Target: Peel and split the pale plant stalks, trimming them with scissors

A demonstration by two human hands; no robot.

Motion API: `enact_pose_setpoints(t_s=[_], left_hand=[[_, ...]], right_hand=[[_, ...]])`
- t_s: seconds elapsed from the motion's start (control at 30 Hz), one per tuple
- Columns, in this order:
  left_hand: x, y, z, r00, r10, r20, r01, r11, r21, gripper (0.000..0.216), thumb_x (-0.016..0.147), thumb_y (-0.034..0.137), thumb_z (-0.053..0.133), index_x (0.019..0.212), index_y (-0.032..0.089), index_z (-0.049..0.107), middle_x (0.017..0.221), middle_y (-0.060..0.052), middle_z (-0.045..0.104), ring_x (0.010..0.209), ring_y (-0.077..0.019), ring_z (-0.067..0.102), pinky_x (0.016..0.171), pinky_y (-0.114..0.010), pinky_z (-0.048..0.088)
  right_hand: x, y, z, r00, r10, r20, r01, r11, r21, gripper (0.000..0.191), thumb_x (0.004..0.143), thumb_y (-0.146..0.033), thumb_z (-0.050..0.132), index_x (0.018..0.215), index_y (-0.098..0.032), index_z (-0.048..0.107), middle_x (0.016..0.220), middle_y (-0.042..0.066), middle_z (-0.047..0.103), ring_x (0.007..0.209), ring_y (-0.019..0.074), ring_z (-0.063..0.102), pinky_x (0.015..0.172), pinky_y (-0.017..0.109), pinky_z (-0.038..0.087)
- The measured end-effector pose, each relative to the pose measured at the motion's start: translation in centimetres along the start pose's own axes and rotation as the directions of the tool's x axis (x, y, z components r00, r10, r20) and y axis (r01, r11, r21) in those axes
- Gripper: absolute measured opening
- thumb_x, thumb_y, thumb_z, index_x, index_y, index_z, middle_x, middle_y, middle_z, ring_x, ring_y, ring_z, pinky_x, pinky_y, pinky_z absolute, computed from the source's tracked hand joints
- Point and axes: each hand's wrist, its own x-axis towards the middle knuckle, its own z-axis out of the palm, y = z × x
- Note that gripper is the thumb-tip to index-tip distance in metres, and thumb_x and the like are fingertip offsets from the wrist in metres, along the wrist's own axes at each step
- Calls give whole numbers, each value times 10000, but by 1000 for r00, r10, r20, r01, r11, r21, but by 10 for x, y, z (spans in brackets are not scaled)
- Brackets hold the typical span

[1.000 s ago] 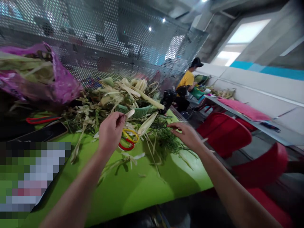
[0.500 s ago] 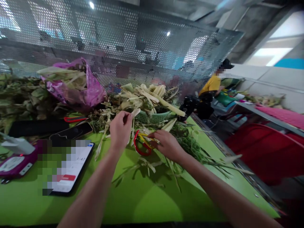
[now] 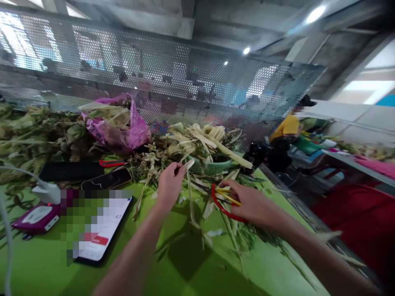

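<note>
My left hand (image 3: 170, 185) is pinched closed on a pale husk piece (image 3: 189, 165), which sticks out past the thumb. A long dry strip (image 3: 191, 199) hangs just below it toward the table. To the right, my right hand (image 3: 251, 203) is closed on scissors (image 3: 220, 201) with red and yellow handles. Their dark blades point left, toward the hanging strip; whether they touch it I cannot tell. Behind both hands, a green basket (image 3: 212, 167) is heaped with pale dry husks (image 3: 197, 142).
On the green table (image 3: 173, 271), a lit phone (image 3: 106, 230), a dark phone (image 3: 108, 179) and a purple device (image 3: 37, 218) lie at left. A pink bag (image 3: 135, 131) of husks stands behind them. Beyond the right edge are a red chair (image 3: 354, 201) and a person in yellow (image 3: 286, 126).
My right hand has taken hold of the scissors and moved right with them, turning the blades leftward. My left hand still pinches the pale piece. The camera view has shifted.
</note>
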Motion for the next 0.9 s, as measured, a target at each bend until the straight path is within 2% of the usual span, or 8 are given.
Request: enact_pose_setpoints(t_s=[0.07, 0.17, 0.27, 0.33, 0.43, 0.5, 0.7, 0.9], left_hand=[[0, -1, 2, 999, -30, 10, 31, 998, -48, 216, 837, 355, 492, 743, 186, 588, 612, 36, 523, 582, -111, 449, 555, -219, 298], [-1, -3, 7, 997, -66, 46, 71, 990, -118, 208, 828, 361, 493, 762, 186, 582, 586, 46, 483, 553, -108, 421, 530, -218, 287], [-4, -2, 11, 996, -56, 73, 67, 986, -151, 196, 816, 352, 506, 756, 179, 577, 596, 46, 483, 555, -102, 407, 529, -215, 288], [-6, -1, 13, 995, -51, 87, 64, 986, -154, 197, 815, 354, 506, 754, 179, 572, 610, 42, 491, 566, -102, 403, 528, -215, 283], [-8, 0, 16, 993, -58, 107, 74, 984, -160, 194, 818, 355, 501, 756, 181, 562, 615, 41, 487, 573, -103, 398, 528, -213, 279], [-8, 0, 16, 991, -65, 113, 84, 981, -173, 190, 820, 351, 497, 753, 182, 551, 617, 42, 478, 572, -100, 393, 530, -211, 281], [-11, 3, 18, 991, -39, 130, 61, 983, -172, 201, 825, 351, 497, 723, 181, 524, 602, 46, 453, 565, -94, 379, 520, -212, 268], [-8, 0, 17, 993, -41, 114, 66, 973, -221, 209, 829, 368, 503, 757, 176, 543, 594, 51, 436, 549, -89, 362, 506, -212, 270]], right_hand=[[-12, 19, -10, 1000, 15, 17, -16, 998, 65, 446, 687, -205, 632, 1129, -256, 602, 770, 24, 698, 615, 214, 630, 522, 275, 426], [-26, 34, -16, 999, -42, 22, 35, 960, 279, 454, 727, -361, 684, 1157, -239, 608, 866, 73, 705, 693, 246, 652, 575, 325, 503], [-33, 25, -13, 997, -21, 79, -22, 857, 515, 482, 804, -415, 608, 1258, -270, 535, 755, 37, 659, 553, 195, 593, 468, 292, 484], [-35, 13, -9, 998, -7, 67, -35, 800, 598, 488, 813, -429, 592, 1271, -284, 509, 761, 26, 635, 556, 183, 572, 459, 277, 473], [-34, -2, -6, 998, -44, 45, 5, 773, 635, 503, 809, -474, 584, 1261, -275, 486, 756, 15, 583, 664, 191, 572, 570, 279, 495], [-33, -5, -5, 992, -91, 89, 12, 765, 643, 540, 820, -513, 550, 1287, -267, 437, 792, 13, 555, 710, 188, 555, 632, 291, 496], [-26, -12, 0, 983, -102, 156, -20, 776, 630, 586, 833, -538, 511, 1317, -226, 399, 1079, 74, 562, 1008, 261, 530, 900, 377, 436], [-22, -18, 2, 990, -84, 117, -12, 762, 648, 555, 811, -548, 525, 1262, -231, 468, 1094, 78, 592, 999, 272, 550, 884, 363, 448]])
